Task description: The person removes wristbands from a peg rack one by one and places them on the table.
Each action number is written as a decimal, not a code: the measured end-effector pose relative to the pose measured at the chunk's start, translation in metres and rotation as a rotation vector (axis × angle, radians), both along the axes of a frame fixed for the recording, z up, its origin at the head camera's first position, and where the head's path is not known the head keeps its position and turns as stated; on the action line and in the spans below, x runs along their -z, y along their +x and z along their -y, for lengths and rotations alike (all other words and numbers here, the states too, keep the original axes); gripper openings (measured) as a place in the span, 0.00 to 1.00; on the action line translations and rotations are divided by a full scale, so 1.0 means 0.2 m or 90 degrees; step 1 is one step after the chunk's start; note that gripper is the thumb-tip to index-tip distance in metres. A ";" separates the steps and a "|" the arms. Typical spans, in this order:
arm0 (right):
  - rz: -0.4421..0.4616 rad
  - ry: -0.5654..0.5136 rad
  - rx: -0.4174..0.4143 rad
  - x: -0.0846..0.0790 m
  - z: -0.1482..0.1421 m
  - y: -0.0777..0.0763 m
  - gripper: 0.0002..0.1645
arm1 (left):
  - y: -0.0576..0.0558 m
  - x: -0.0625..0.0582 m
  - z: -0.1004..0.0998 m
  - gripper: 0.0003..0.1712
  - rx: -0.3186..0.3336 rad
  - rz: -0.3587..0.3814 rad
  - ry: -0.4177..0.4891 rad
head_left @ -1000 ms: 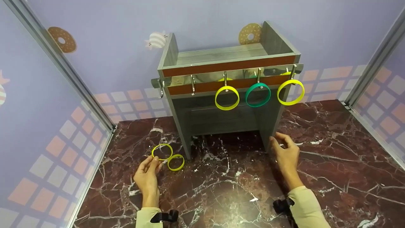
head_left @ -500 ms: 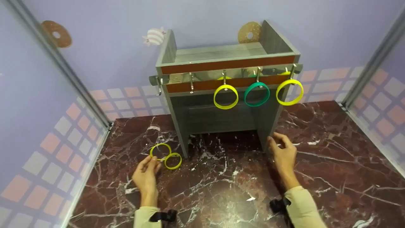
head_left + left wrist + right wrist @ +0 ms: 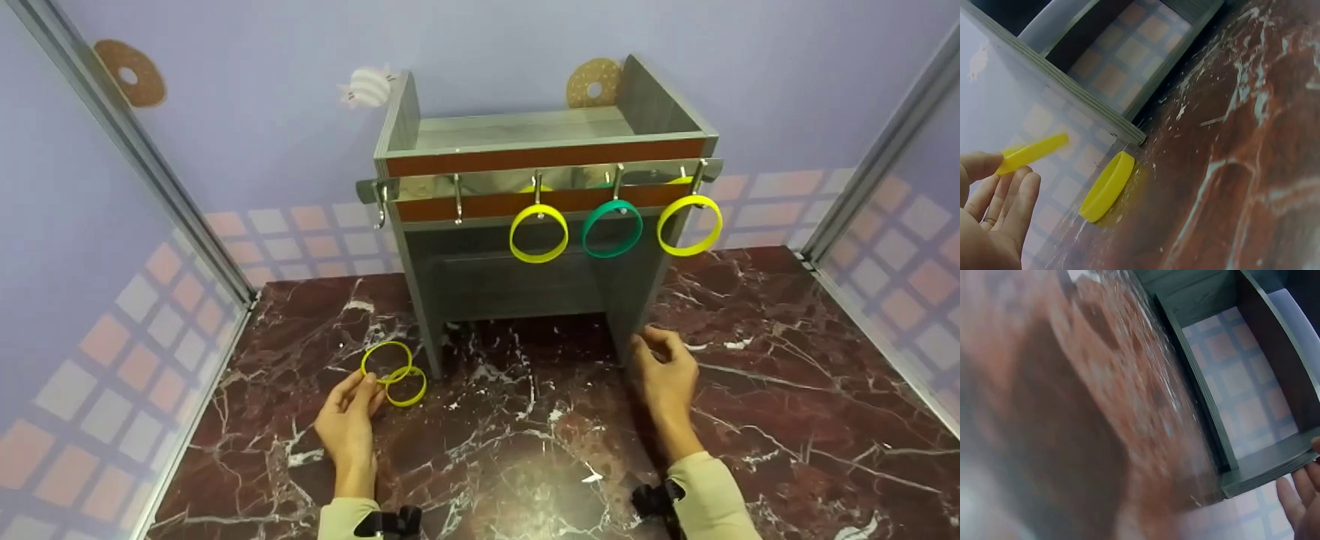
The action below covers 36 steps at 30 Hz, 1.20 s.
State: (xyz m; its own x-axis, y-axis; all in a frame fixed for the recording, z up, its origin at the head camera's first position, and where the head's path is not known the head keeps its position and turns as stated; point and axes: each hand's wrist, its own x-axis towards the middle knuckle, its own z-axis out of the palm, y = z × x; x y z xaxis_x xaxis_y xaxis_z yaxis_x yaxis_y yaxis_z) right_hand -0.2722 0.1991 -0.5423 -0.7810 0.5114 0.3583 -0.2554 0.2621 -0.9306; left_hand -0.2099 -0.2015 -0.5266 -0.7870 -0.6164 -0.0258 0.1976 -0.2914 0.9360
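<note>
My left hand (image 3: 349, 427) pinches a thin yellow ring (image 3: 1033, 153) between thumb and fingers, raised over the tabletop. Just beyond it, a second yellow ring (image 3: 1112, 191) lies on the marble-patterned table, partly overlapped by the held ring in the head view. My right hand (image 3: 667, 382) grips the front edge of the right side panel (image 3: 634, 315) of a grey wooden shelf, low down, with thumb and fingers on either side. Across the shelf's front runs a metal hook rail (image 3: 495, 180). From it hang a yellow ring (image 3: 538, 260), a teal ring (image 3: 613, 254) and another yellow ring (image 3: 690, 253).
Two hooks toward the left, the end hook (image 3: 381, 208) and the one beside it (image 3: 458, 201), carry no ring. The shelf's left side panel (image 3: 424, 315) stands close behind the loose rings. Patterned walls with metal corner posts (image 3: 135, 157) enclose the table (image 3: 510, 465).
The held ring has shifted slightly and now overlaps the ring on the table in the head view. My right hand keeps its grip on the panel. The head view has shifted a little.
</note>
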 end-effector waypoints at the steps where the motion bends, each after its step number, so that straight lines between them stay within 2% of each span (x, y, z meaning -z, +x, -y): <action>1: 0.007 -0.001 -0.006 -0.01 0.00 0.00 0.12 | 0.00 0.00 0.01 0.19 -0.004 0.002 0.000; 5: 0.027 0.016 -0.024 -0.02 0.01 0.01 0.15 | 0.01 0.03 0.02 0.19 -0.028 0.024 -0.007; 10: 0.016 0.020 0.003 -0.02 -0.01 0.02 0.13 | 0.01 0.06 0.02 0.21 -0.016 0.046 0.000; 17: 0.017 0.001 0.010 -0.02 -0.04 0.02 0.13 | -0.01 0.06 0.07 0.21 -0.029 0.027 0.022; 26: 0.017 -0.002 0.011 -0.02 -0.05 0.02 0.11 | -0.01 0.08 0.14 0.23 -0.035 0.058 0.008; 30: 0.016 0.001 0.010 -0.02 -0.04 0.02 0.10 | 0.00 0.09 0.16 0.23 -0.031 0.095 -0.031; 33: 0.008 0.009 0.008 -0.01 -0.04 0.00 0.10 | 0.01 0.09 0.16 0.21 -0.031 0.134 -0.081; 36: 0.000 0.022 0.005 -0.07 0.01 0.03 0.11 | 0.02 0.09 0.18 0.20 -0.035 0.163 -0.122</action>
